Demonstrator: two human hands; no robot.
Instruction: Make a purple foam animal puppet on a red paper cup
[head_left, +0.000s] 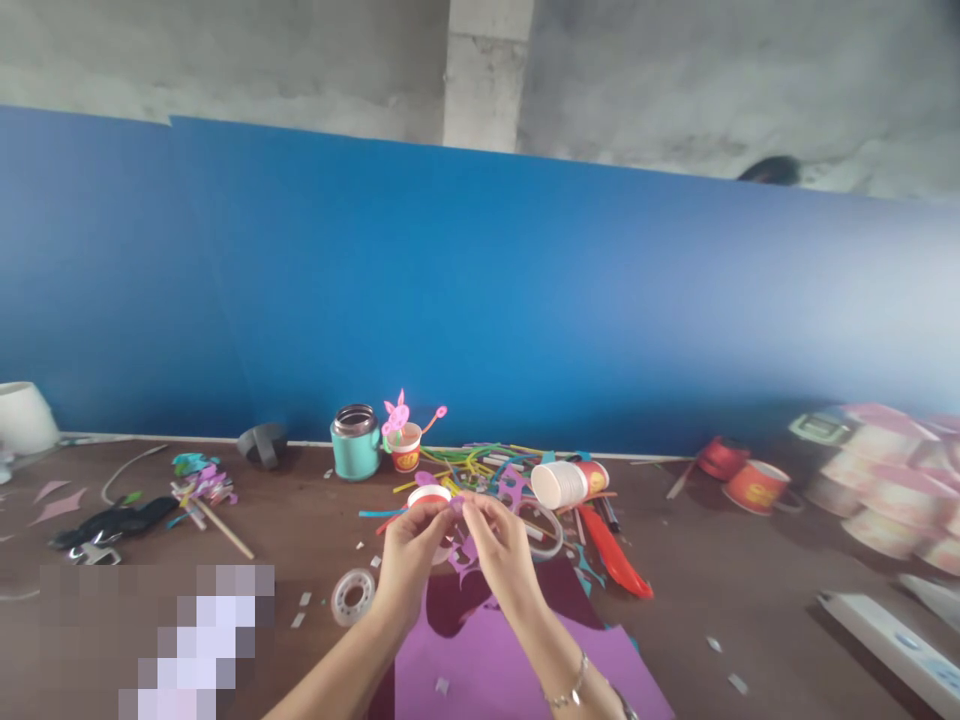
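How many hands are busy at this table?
2: the left hand and the right hand, fingertips close together at a small purple piece. Any behind the blue partition would be hidden.

The left hand point(411, 540) and right hand point(499, 545) mostly hide a small purple piece point(457, 505) from me. Far right, a pink-and-white stack point(892, 480) blurs, cut off; far left, a white cup-like object point(26, 418) is cropped.

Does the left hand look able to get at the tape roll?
Likely yes: the tape roll lies near the left hand, with nothing visible on top. That hand seems to be pinching a small purple piece, though, so may need to release it.
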